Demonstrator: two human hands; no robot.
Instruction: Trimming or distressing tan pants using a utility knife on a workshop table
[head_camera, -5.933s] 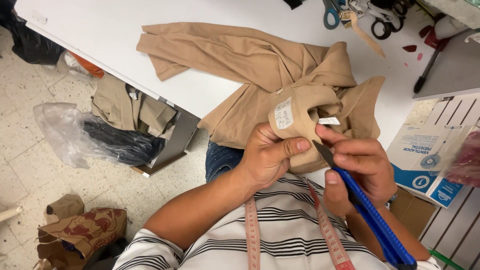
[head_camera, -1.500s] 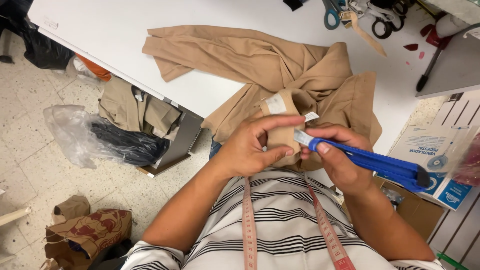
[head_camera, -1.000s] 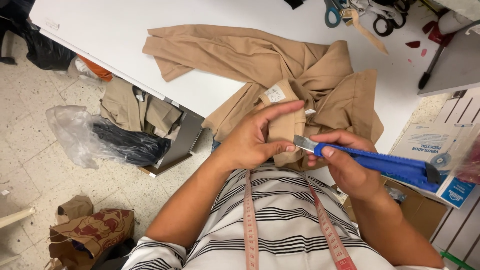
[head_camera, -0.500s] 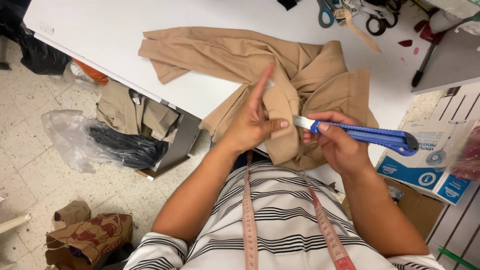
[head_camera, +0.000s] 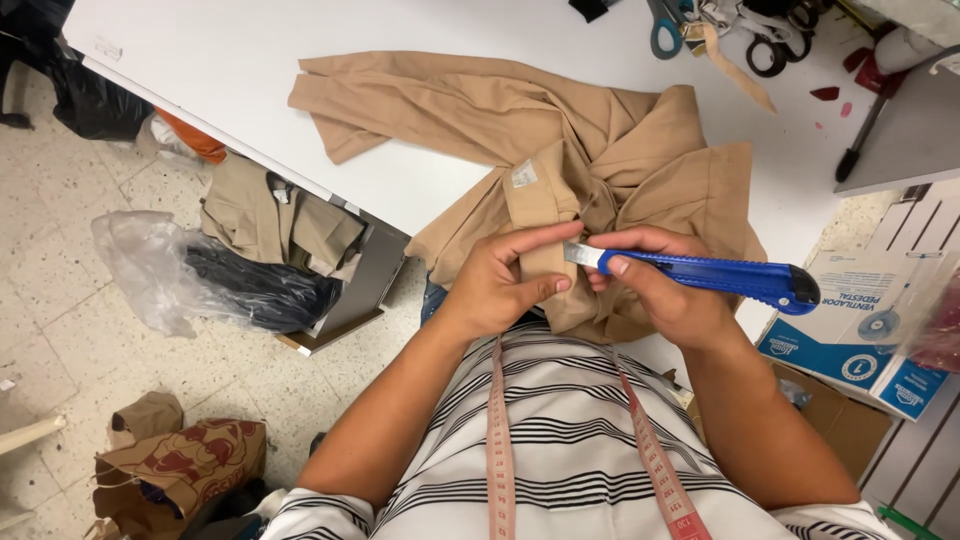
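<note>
White table (head_camera: 300, 70), its far edge cut off by the frame. Tan garment (head_camera: 520, 130) spread on it, the near end bunched at the table edge and partly hidden by both hands. Left hand (head_camera: 500, 285): thumb and fingers pinching a fold of the garment. Right hand (head_camera: 665, 290): fingers closed around a blue utility knife (head_camera: 715, 275), blade short, its tip touching the fold. Small white label (head_camera: 524, 174) on the fabric, markings unreadable.

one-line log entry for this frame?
left hand: pinches tan garment | right hand: grips blue utility knife, blade at fabric | white table
</note>
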